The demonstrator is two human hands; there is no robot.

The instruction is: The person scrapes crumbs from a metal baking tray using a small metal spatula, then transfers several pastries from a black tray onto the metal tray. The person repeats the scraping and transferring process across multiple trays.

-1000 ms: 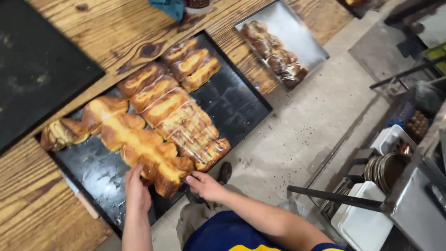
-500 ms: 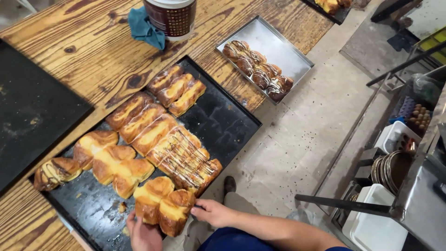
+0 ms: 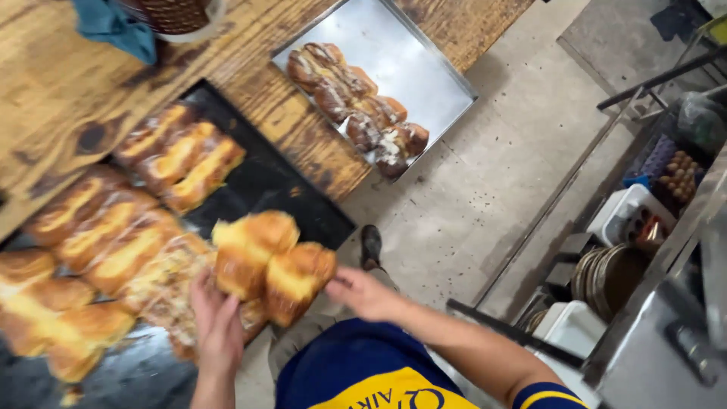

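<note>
Two joined golden loaves (image 3: 269, 265), lifted clear of the dark tray (image 3: 265, 182) and held over its near right corner. The pair lies side by side; each loaf's long axis runs from upper right to lower left, the rounded ends pointing up and right toward the table edge. The left hand (image 3: 216, 322) supports the pair from below, its fingers (image 3: 204, 291) spread and pressed against the underside of the left loaf. The right hand (image 3: 363, 291) sits just beside the right loaf, its fingers loosely apart; motion blur hides whether they touch the crust.

On the tray, other loaves (image 3: 113, 242) lie in rows with the same slant, and a group of three (image 3: 182, 155) lies nearer the far edge. The tray rests on a wooden table (image 3: 303, 121). Farther along the table stands a metal tray (image 3: 424, 68) bearing a row of darker glazed pastries (image 3: 356, 106). A blue cloth (image 3: 113, 26) lies at the table's far edge, beside a round container (image 3: 178, 15). A shoe (image 3: 371, 244) shows on the concrete floor (image 3: 485, 197) below the hands.

Compared with the frame half a second earlier, the pair has left the tray surface and moved up and to the right; the left hand has shifted from beneath the tray's near end to under the loaves, and the view has swung rightward.
</note>
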